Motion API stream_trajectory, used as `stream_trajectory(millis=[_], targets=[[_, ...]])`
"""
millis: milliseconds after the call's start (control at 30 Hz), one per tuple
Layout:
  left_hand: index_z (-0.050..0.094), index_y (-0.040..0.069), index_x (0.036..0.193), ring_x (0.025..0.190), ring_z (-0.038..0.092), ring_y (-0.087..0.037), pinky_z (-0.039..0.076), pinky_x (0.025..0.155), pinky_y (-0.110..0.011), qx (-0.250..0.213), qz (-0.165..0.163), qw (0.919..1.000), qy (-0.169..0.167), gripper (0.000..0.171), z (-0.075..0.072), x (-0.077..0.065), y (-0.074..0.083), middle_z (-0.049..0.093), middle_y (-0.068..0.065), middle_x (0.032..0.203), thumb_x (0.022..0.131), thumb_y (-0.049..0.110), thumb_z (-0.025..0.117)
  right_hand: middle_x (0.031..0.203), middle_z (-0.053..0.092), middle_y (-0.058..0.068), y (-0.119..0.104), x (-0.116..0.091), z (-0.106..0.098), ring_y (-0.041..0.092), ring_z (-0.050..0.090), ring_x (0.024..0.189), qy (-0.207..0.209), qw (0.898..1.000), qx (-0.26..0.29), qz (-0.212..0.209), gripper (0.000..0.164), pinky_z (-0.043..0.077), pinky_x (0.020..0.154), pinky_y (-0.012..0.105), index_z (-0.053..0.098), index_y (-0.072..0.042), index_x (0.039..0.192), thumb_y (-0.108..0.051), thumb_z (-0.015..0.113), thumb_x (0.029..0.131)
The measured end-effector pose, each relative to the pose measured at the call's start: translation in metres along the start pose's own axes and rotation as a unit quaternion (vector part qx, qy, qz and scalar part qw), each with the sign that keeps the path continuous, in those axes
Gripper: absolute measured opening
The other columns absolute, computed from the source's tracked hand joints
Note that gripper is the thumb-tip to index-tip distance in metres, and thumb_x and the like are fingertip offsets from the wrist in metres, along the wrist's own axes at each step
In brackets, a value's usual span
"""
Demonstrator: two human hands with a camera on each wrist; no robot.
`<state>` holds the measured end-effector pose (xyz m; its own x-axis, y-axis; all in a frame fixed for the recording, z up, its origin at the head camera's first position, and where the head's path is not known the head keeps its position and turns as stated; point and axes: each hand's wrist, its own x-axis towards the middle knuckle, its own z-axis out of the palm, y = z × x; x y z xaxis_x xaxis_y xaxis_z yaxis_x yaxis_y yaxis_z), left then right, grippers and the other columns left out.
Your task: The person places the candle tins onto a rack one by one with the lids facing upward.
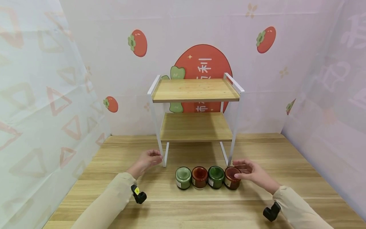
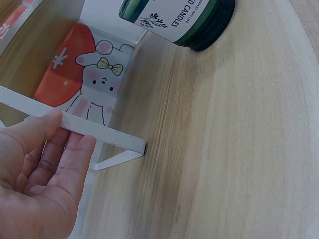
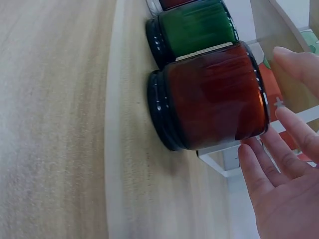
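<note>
While two cream sleeves [image 1: 107, 198] lie over the near side of the worktop [image 1: 177, 211], each with a small black camera [image 1: 140, 194] at the wrist, four glass jars stand in a row roughly parallel to its far edge. The right-end red-brown jar [image 1: 229, 182] lies just inward of the right hand [image 1: 253, 173], to that palm's left, its round axis upright; this hand is much the nearer. Its thumb and fingers are spread wide about the jar's right side. The right wrist view shows a gap between thumb and glass; whether the fingertips touch is hard to tell.

Leftward along the row come a dark green jar [image 1: 216, 177], another red-brown jar [image 1: 199, 177] and a pale green jar [image 1: 183, 178]. All seem to stand on dark, lid-like ends; a label in the left wrist view reads "CANDLES", though the tinted glass does not show what they contain.

Past the row's left end, apart from it, the left hand [image 1: 147, 160] pinches the front left leg [image 1: 156, 127] of a white-framed rack [image 1: 195, 89] low down, thumb across it. The rack's two wooden shelves rise behind the jars, and beyond the worktop's far edge hangs a backdrop [image 1: 183, 22] printed with persimmons.
</note>
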<state>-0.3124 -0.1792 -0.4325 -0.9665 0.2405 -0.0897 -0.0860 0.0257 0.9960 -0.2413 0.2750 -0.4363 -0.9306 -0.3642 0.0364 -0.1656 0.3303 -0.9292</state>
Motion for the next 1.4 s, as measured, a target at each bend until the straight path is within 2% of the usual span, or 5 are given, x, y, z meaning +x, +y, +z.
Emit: stream_trajectory(millis=[133, 433, 767, 1167, 1400], targets=[[0.056, -0.002, 0.100, 0.099, 0.063, -0.021, 0.057, 0.090, -0.028, 0.002, -0.001, 1.0000, 0.001, 0.009, 0.000, 0.001, 0.000, 0.060, -0.003, 0.094, 0.092, -0.006, 0.059, 0.132, 0.051, 0.031, 0.003, 0.000, 0.002, -0.005, 0.059, 0.103, -0.001, 1.000, -0.006, -0.004, 0.064, 0.053, 0.088, 0.017, 0.043, 0.009, 0.133, -0.017, 0.075, 0.084], [0.056, -0.003, 0.101, 0.099, 0.063, -0.020, 0.057, 0.089, -0.026, -0.012, 0.025, 0.9993, -0.027, 0.015, -0.002, -0.004, 0.000, 0.059, -0.006, 0.097, 0.089, 0.001, 0.065, 0.130, 0.052, 0.030, 0.005, -0.004, 0.004, -0.005, 0.058, 0.103, -0.005, 0.999, -0.032, -0.033, 0.066, 0.051, 0.089, 0.016, 0.044, 0.009, 0.134, -0.013, 0.078, 0.081], [0.054, -0.004, 0.103, 0.103, 0.062, -0.022, 0.055, 0.095, -0.032, 0.008, -0.005, 1.0000, 0.001, 0.014, 0.001, -0.001, 0.001, 0.059, -0.004, 0.096, 0.091, -0.003, 0.061, 0.124, 0.058, 0.023, 0.006, -0.005, 0.005, 0.007, 0.061, 0.102, -0.003, 0.998, -0.065, -0.020, 0.070, 0.052, 0.086, 0.018, 0.046, 0.005, 0.134, -0.018, 0.081, 0.078], [0.055, -0.003, 0.100, 0.104, 0.062, -0.024, 0.056, 0.092, -0.029, 0.000, -0.006, 1.0000, 0.001, 0.011, 0.000, 0.000, 0.001, 0.059, -0.003, 0.095, 0.091, -0.004, 0.061, 0.125, 0.057, 0.024, 0.016, 0.000, 0.004, 0.001, 0.060, 0.100, -0.011, 0.996, -0.083, -0.033, 0.071, 0.051, 0.086, 0.018, 0.048, 0.005, 0.131, -0.018, 0.083, 0.074], [0.054, -0.004, 0.102, 0.101, 0.062, -0.021, 0.056, 0.092, -0.029, 0.006, 0.001, 1.0000, -0.008, 0.013, -0.002, 0.002, 0.000, 0.058, -0.003, 0.096, 0.091, -0.005, 0.061, 0.121, 0.061, 0.019, 0.023, 0.006, 0.004, 0.019, 0.060, 0.105, -0.014, 0.992, -0.119, -0.027, 0.075, 0.050, 0.089, 0.022, 0.049, 0.006, 0.130, -0.021, 0.086, 0.070]])
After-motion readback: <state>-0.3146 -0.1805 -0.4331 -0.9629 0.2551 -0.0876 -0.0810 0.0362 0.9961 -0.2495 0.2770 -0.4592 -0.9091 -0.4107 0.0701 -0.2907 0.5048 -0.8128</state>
